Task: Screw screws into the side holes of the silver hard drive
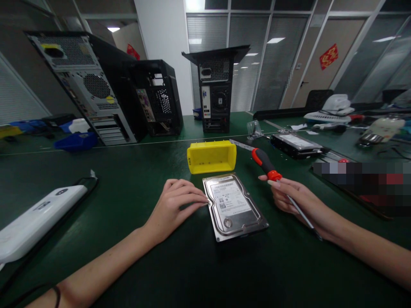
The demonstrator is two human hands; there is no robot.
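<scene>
A silver hard drive [236, 201] lies label side up on the green table in front of me. At its left edge is my left hand [180, 201], thumb and fingertips pinched together against the rim. Whatever is between those fingertips is too small to make out. To the right of the drive, my right hand [290, 194] grips a screwdriver [265, 162] near the collar of its red and black handle. The handle points away from me, and the metal shaft runs back under the hand toward my wrist. Just behind the drive stands a yellow plastic bin [212, 157].
Several black computer cases [216, 92] stand along the back. A white power strip [41, 218] with a black cable lies at left, near a blue bin [76, 141]. Another hard drive [297, 143] and assorted tools and parts are at right.
</scene>
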